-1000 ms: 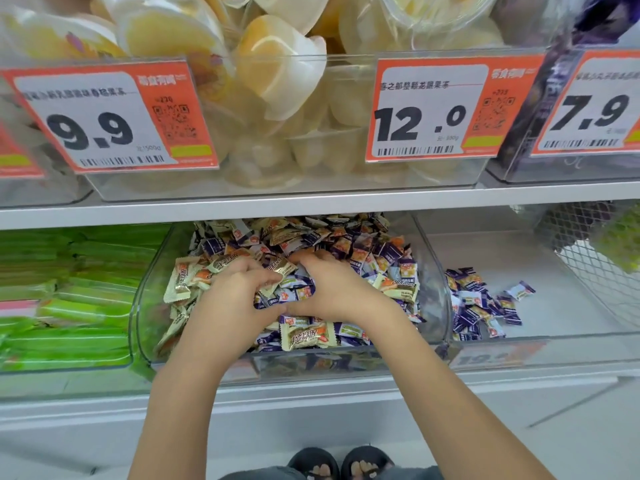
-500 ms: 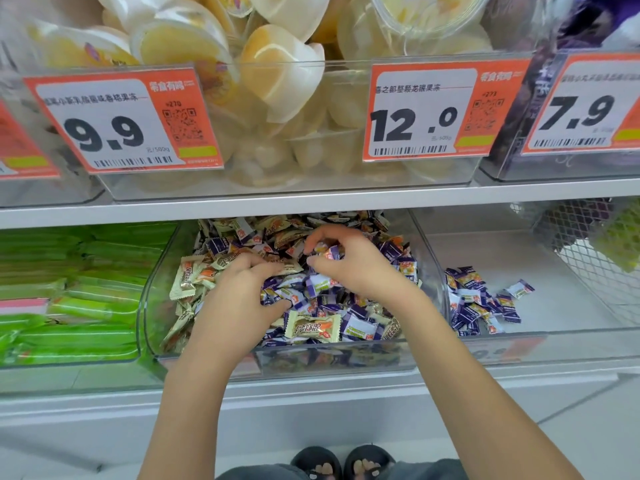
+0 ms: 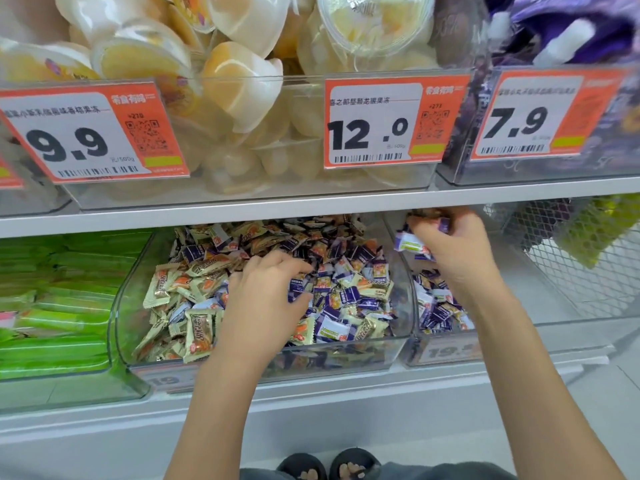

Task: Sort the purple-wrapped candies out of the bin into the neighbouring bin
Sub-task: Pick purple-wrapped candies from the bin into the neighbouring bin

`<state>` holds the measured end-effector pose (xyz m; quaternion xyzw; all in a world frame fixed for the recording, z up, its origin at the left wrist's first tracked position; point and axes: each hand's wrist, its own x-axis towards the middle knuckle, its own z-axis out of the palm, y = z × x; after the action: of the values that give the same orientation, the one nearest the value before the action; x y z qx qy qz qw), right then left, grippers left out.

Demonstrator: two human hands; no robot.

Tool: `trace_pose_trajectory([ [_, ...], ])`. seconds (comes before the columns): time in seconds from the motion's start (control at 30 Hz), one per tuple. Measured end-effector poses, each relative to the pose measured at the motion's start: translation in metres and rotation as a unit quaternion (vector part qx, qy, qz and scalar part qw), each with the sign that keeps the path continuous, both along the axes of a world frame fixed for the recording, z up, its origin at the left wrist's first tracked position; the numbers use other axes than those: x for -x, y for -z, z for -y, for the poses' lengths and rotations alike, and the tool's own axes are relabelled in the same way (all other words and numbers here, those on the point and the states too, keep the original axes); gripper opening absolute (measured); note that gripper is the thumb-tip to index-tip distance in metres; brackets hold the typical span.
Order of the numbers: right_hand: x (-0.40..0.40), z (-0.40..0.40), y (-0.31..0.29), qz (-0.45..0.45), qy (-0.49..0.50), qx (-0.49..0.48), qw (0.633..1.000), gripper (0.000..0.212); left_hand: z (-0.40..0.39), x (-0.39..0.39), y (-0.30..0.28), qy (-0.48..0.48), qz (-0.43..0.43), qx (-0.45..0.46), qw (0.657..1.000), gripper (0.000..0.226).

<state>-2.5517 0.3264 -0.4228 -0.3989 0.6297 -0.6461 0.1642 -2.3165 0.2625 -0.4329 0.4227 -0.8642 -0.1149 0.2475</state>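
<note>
Clearly the right hand, fingers bunched around several purple-wrapped candies above the neighbouring bin, could spill some; left hand pinches more, perhaps beige ones too.

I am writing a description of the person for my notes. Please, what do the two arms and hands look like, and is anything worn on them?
Both forearms are bare up to the frame's lower edge: no sleeves show. The left hand and the right hand wear no gloves, and no ring, watch or bracelet is visible on either one. The fingernails look short and unpainted where they show.
</note>
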Motion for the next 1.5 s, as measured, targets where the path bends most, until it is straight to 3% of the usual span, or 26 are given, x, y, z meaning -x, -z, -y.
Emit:
trace_pose_trajectory([
  [0.1, 0.035, -0.019, 0.019, -0.076, 0.007, -0.100, 0.992, 0.017, -0.003, 0.009, 0.001, 0.014, 0.013, -0.020, 1.000, 0.033],
  [0.2, 0.063, -0.038, 0.041, -0.029, -0.114, -0.259, 0.959, 0.016, -0.003, 0.015, 0.003, 0.038, 0.012, -0.048, 0.998, 0.029],
  [0.27, 0.078, -0.043, 0.044, -0.043, -0.107, -0.291, 0.950, 0.021, 0.000, 0.019, 0.005, 0.047, 0.010, -0.051, 0.998, 0.028],
  [0.37, 0.089, -0.035, 0.047, -0.157, -0.095, -0.313, 0.932, 0.033, 0.004, 0.026, 0.007, 0.057, 0.004, -0.048, 0.997, 0.026],
  [0.43, 0.077, -0.024, 0.058, -0.260, -0.226, -0.380, 0.858, 0.058, 0.004, 0.030, 0.008, 0.067, -0.002, -0.054, 0.996, 0.025],
  [0.5, 0.065, -0.012, 0.073, -0.361, -0.326, -0.480, 0.730, 0.080, 0.004, 0.033, 0.010, 0.079, -0.003, -0.063, 0.995, 0.025],
  [0.53, 0.068, -0.007, 0.078, -0.399, -0.325, -0.516, 0.685, 0.084, 0.004, 0.033, 0.011, 0.082, -0.001, -0.066, 0.994, 0.025],
  [0.6, 0.087, -0.002, 0.079, -0.426, -0.258, -0.570, 0.654, 0.083, 0.004, 0.031, 0.013, 0.086, 0.005, -0.070, 0.994, 0.025],
  [0.7, 0.114, -0.011, 0.073, -0.400, -0.193, -0.605, 0.661, 0.080, 0.006, 0.026, 0.016, 0.093, 0.005, -0.071, 0.993, 0.024],
  [0.73, 0.116, -0.016, 0.071, -0.364, -0.201, -0.588, 0.693, 0.079, 0.006, 0.026, 0.016, 0.095, 0.002, -0.070, 0.993, 0.024],
  [0.8, 0.107, -0.025, 0.063, -0.280, -0.196, -0.496, 0.798, 0.070, 0.006, 0.026, 0.017, 0.098, -0.002, -0.069, 0.993, 0.025],
  [0.87, 0.086, -0.032, 0.052, -0.247, -0.120, -0.363, 0.890, 0.044, 0.003, 0.026, 0.016, 0.098, -0.008, -0.074, 0.992, 0.025],
  [0.9, 0.071, -0.036, 0.044, -0.243, -0.066, -0.296, 0.921, 0.029, 0.000, 0.025, 0.017, 0.098, -0.015, -0.077, 0.992, 0.024],
  [0.97, 0.028, -0.046, 0.027, -0.240, 0.005, -0.155, 0.958, 0.026, -0.008, 0.018, 0.020, 0.099, -0.034, -0.078, 0.991, 0.021],
  [1.07, -0.037, -0.048, 0.006, -0.302, -0.036, -0.044, 0.952, 0.024, -0.021, 0.002, 0.026, 0.097, -0.045, -0.069, 0.992, 0.017],
  [1.13, -0.065, -0.031, 0.003, -0.352, -0.114, -0.096, 0.924, 0.025, -0.024, -0.009, 0.029, 0.094, -0.039, -0.064, 0.993, 0.015],
  [1.2, -0.075, -0.009, 0.004, -0.396, -0.154, -0.201, 0.883, 0.037, -0.024, -0.017, 0.031, 0.091, -0.027, -0.060, 0.994, 0.013],
  [1.37, -0.064, 0.045, 0.013, -0.444, -0.111, -0.339, 0.822, 0.085, -0.017, -0.025, 0.031, 0.070, -0.017, -0.046, 0.996, 0.011],
  [1.5, -0.069, 0.071, 0.030, -0.515, -0.083, -0.340, 0.783, 0.109, -0.012, -0.020, 0.033, 0.056, 0.008, -0.023, 0.998, 0.019],
])
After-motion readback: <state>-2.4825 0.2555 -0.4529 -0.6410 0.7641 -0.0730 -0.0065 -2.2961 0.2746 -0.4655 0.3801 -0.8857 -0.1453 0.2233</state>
